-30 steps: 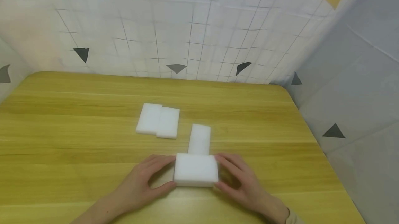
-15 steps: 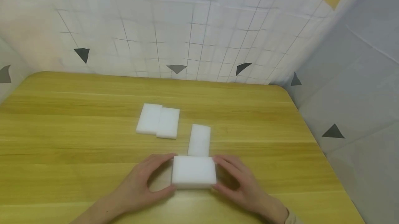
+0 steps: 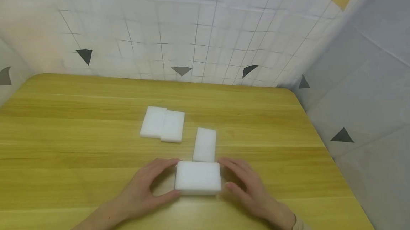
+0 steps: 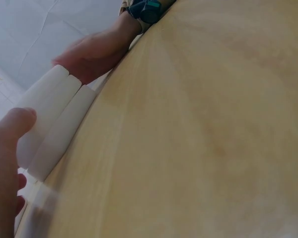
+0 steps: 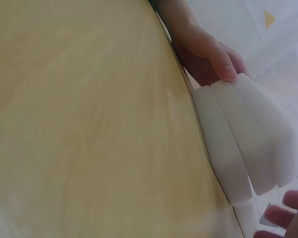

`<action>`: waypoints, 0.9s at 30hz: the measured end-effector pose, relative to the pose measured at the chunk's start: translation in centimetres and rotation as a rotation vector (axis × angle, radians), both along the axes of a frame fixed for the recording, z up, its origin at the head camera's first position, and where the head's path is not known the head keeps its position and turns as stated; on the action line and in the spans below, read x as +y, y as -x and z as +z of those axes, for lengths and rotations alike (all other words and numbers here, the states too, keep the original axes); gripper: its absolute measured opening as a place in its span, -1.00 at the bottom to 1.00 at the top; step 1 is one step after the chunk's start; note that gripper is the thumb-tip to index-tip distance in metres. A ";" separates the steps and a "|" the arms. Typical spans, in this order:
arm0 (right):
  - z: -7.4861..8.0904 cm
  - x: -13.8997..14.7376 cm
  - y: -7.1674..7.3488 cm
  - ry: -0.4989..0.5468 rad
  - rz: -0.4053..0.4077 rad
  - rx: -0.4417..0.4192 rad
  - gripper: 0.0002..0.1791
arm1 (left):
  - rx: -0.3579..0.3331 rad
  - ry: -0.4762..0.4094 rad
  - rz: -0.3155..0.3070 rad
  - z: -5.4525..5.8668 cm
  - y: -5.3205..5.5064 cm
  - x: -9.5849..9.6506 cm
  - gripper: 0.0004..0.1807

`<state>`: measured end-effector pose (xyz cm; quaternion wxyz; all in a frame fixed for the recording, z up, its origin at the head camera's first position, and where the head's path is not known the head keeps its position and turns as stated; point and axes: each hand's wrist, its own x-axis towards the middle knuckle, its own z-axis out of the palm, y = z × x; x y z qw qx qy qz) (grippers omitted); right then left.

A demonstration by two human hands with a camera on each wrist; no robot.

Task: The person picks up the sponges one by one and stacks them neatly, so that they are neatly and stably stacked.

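Note:
Several white sponge-like blocks lie on the wooden table. Near the front edge, a stack [image 3: 198,176] of three shows its layers in the right wrist view, where the lowest block [image 5: 221,144] is flush to the table. My left hand [image 3: 144,187] holds the stack's left end, thumb at the near corner and fingers at the far one. Beside the right end is my right hand [image 3: 253,191], its fingers loosely bent. Its thumb stands apart from the blocks; whether a fingertip touches the far corner I cannot tell. A single flat block [image 3: 205,144] lies right behind the stack.
Two more white blocks, one on the left [image 3: 153,121] and one on the right [image 3: 173,126], lie side by side further back, slightly offset. The wooden table [image 3: 80,126] ends at a patterned cloth wall [image 3: 144,27]. Grey cloth [image 3: 368,80] hangs along the right side.
The stack has shifted slightly toward me and to the left. My right thumb has come away from its near right corner, while my left hand stays at the left end.

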<state>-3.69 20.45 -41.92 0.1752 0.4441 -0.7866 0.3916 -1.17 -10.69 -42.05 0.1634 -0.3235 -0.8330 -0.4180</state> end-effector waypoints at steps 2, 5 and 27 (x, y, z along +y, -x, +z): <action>-0.1 0.1 0.1 -0.033 -0.047 -0.008 -0.58 | 0.004 -0.002 0.002 0.0 0.0 0.0 -0.24; -0.2 0.1 0.2 -0.095 -0.111 -0.012 -0.59 | 0.011 -0.004 0.000 0.0 0.0 0.0 -0.24; -0.3 0.4 -0.2 -0.405 -0.239 -0.024 -0.49 | 0.029 -0.004 -0.001 0.0 0.0 0.0 -0.24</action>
